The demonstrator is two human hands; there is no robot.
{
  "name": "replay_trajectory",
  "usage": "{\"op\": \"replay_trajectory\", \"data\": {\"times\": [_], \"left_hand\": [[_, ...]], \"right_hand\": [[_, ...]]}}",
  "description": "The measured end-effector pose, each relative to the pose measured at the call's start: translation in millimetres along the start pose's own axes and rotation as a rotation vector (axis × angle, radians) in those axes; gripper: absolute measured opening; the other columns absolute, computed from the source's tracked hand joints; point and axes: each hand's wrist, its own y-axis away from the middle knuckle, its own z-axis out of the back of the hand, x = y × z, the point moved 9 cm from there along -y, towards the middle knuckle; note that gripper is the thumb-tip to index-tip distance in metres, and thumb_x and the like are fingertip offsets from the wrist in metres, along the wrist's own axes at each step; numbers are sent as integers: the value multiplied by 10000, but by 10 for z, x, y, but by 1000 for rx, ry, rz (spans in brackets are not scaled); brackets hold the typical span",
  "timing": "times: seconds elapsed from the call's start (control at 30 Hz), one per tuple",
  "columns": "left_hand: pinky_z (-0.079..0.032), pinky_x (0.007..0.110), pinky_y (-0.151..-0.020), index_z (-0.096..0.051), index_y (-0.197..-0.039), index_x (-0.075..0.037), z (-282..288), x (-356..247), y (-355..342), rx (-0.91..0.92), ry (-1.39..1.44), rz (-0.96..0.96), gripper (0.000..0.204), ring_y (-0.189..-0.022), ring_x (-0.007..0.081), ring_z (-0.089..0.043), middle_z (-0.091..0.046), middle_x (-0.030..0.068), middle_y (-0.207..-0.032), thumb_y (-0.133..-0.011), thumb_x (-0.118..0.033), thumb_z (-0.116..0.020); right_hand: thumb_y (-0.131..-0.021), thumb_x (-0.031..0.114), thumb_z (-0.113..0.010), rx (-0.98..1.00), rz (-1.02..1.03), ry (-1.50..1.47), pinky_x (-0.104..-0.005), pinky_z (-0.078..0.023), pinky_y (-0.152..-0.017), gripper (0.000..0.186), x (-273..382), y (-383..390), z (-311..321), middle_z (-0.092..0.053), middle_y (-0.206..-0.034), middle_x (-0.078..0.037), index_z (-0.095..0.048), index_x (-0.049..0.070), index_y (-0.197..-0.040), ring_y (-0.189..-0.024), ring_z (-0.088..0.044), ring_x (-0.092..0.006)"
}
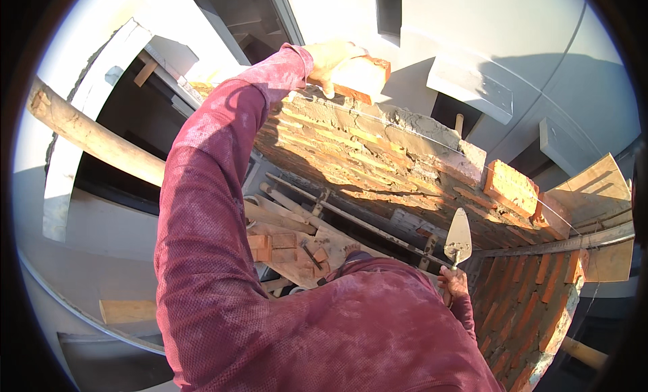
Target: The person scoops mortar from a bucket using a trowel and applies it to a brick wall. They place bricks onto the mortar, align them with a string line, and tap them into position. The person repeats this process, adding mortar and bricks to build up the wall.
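My left hand [329,62], at the far end of my outstretched arm, grips a brick [368,80] at the top of the brick wall [337,145]. Sunlight washes out the brick's upper face, and some of my fingers are hidden. Wet grey mortar [412,130] lies along the wall's top beside that brick. Closer to my body on the right, my right hand [453,284] is closed round the handle of a pointed trowel [459,231]. Its blade points up and away, apart from the wall top, with a little mortar near the handle.
A thin string [496,172] runs along the wall top, past a sunlit brick [513,187] on the right. Below, a plank platform [287,260] carries loose bricks [259,246] and a hammer [310,255]. A wooden pole [94,132] crosses on the left; another brick wall [520,304] stands at right.
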Motion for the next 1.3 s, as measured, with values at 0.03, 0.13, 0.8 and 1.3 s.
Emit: {"op": "replay_trajectory", "data": {"times": [0.03,0.13,0.8,1.3], "left_hand": [[-410,412,-1049,-395,-1366,-45,-115,82,-48,13,-14,2,1176,-1206,330,-495,-543,174,-1235,-330,-114,-947],[-384,403,-1085,-404,-1368,-39,-452,377,-49,78,59,52,1162,-1236,330,-481,-534,167,-1282,-338,-85,-940],[-407,395,-1041,-460,-1353,-70,-978,387,-114,75,-62,-265,1090,-1213,306,-493,-549,132,-1265,-388,-259,-930],[-408,488,-1021,-374,-1421,-112,-1141,573,-161,141,-148,-67,1168,-1246,325,-470,-512,158,-1304,-448,-453,-924]], "right_hand": [[-816,342,-726,-41,-17,-12,-349,-570,-612,462,-57,84,25,-657,-923,-140,-591,-51,-1018,-765,-666,-227],[-830,308,-708,-160,-68,-182,-369,-567,-609,411,-298,339,-3,-650,-920,-142,-589,-41,-1013,-770,-658,-238],[-762,327,-757,-208,-157,-182,-361,-560,-627,499,-470,222,-712,-655,-905,-150,-602,-57,-1038,-774,-656,-231],[-800,284,-727,-17,42,192,-307,-430,-451,339,1127,782,-1007,-554,-566,-58,-543,3,-748,-465,-535,-136]]}}
